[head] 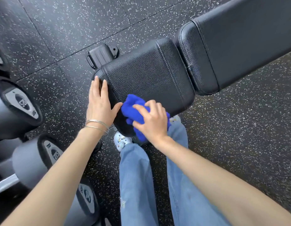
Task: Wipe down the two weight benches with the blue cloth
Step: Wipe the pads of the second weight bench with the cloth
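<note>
Under the right hand [151,121], blue cloth [135,110] is bunched up, fingers curled over it and gripping, pressing it onto the near corner of the black seat pad [146,75] of the weight bench [198,62]. Part of the cloth hangs off the pad edge below the palm. Just left of the cloth, left hand [100,103] lies flat on the pad's end, fingers straight and together, thumb spread out toward the cloth, tip right beside it. Thin bangles [97,126] on the left wrist. Beyond the right hand, back pad [239,38] runs off to the upper right. Left of the left hand, dumbbells [19,101] on the speckled floor [239,128]. Below both hands, jeans [136,176] and pale shoes [122,140].
</note>
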`<state>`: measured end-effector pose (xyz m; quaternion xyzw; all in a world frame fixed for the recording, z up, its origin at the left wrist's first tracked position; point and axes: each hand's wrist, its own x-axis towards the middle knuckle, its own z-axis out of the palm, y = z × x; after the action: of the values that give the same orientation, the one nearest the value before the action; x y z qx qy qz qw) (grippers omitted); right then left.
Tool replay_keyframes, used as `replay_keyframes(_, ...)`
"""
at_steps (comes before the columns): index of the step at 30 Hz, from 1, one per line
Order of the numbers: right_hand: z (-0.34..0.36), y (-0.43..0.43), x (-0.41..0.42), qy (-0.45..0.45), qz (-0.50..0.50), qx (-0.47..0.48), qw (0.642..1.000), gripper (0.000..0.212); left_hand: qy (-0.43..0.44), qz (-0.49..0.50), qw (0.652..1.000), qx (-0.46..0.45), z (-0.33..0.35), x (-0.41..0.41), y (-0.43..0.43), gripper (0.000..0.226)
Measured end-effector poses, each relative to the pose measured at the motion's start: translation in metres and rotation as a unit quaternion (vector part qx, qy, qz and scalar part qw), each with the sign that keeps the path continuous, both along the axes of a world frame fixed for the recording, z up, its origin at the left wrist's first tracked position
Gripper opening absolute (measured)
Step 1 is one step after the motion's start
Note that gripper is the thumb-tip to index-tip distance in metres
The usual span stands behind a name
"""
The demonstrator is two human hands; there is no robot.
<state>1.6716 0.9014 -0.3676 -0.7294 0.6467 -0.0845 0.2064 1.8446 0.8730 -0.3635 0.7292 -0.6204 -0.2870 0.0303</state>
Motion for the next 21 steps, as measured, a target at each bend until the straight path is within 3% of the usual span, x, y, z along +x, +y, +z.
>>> replay_keyframes(2, 0.001, -0.017, -0.013, 0.016, 0.121, -0.024, 0.992, 0.046, -0.008, -0.023, 1.0, -0.016, 0.002, -0.003, -0.003, 0.076)
replay_keyframes(4, -0.001, -0.048, -0.04, 0.041, 0.165, -0.052, 0.984, 0.045, -0.016, -0.046, 0.999, -0.017, 0.004, -0.007, -0.008, 0.074)
replay_keyframes(5, -0.003, -0.067, -0.055, 0.049, 0.135, -0.05, 0.988, 0.043, -0.021, -0.056, 0.998, -0.016, 0.004, -0.009, -0.011, 0.074)
replay_keyframes(7, -0.006, -0.106, -0.079, 0.057, -0.018, -0.018, 0.998, 0.039, -0.028, -0.07, 0.997, -0.017, 0.004, -0.016, -0.017, 0.074)
replay_keyframes(9, -0.008, -0.135, -0.09, 0.048, -0.202, 0.02, 0.978, 0.038, -0.029, -0.082, 0.996, -0.015, 0.004, -0.026, -0.024, 0.075)
replay_keyframes(11, -0.01, -0.143, -0.082, 0.053, -0.289, 0.026, 0.955, 0.037, -0.029, -0.1, 0.995, -0.01, 0.003, -0.04, -0.03, 0.076)
replay_keyframes(15, -0.002, -0.111, -0.074, 0.021, -0.15, 0.008, 0.988, 0.039, -0.043, -0.135, 0.99, -0.001, 0.006, -0.066, -0.044, 0.079)
replay_keyframes(18, 0.007, -0.077, -0.111, -0.003, -0.036, 0.087, 0.996, 0.043, -0.058, -0.16, 0.985, 0.017, 0.008, -0.081, -0.052, 0.083)
replay_keyframes(21, 0.021, -0.061, -0.141, -0.004, -0.038, 0.2, 0.979, 0.042, -0.071, -0.178, 0.981, 0.031, 0.01, -0.099, -0.057, 0.086)
